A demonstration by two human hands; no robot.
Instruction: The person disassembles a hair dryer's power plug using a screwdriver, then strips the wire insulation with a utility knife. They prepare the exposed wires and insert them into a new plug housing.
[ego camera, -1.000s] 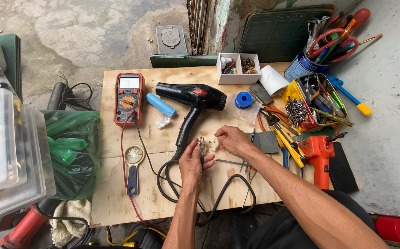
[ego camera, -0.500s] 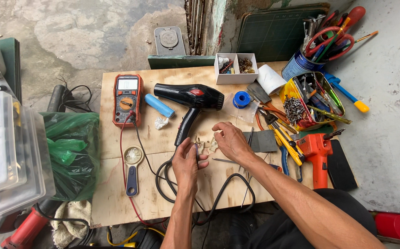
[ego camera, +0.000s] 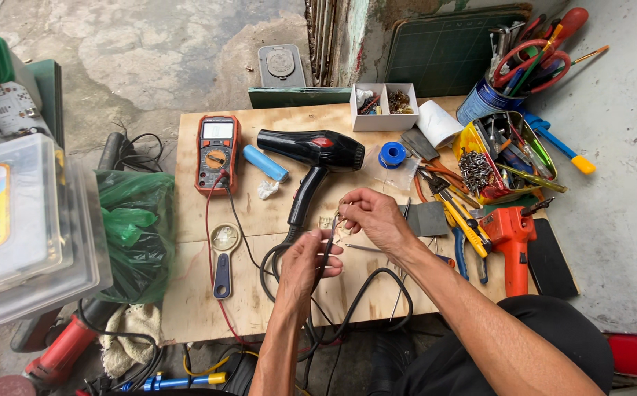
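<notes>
My left hand and my right hand are over the middle of a wooden board. Both pinch a thin dark wire that runs between them, the right hand at its upper end, the left hand lower down. A small beige part lies on the board just left of my right fingertips. A black hair dryer lies just beyond the hands, and its black cord loops under my forearms.
On the board's left are an orange multimeter with red and black leads, a blue cylinder and a magnifier. Right: orange drill, yellow tray of tools, pliers. Behind: white parts box, tool can.
The hands held a small beige part close together; now they have drawn apart, the left hand lower, with a thin dark wire stretched between them.
</notes>
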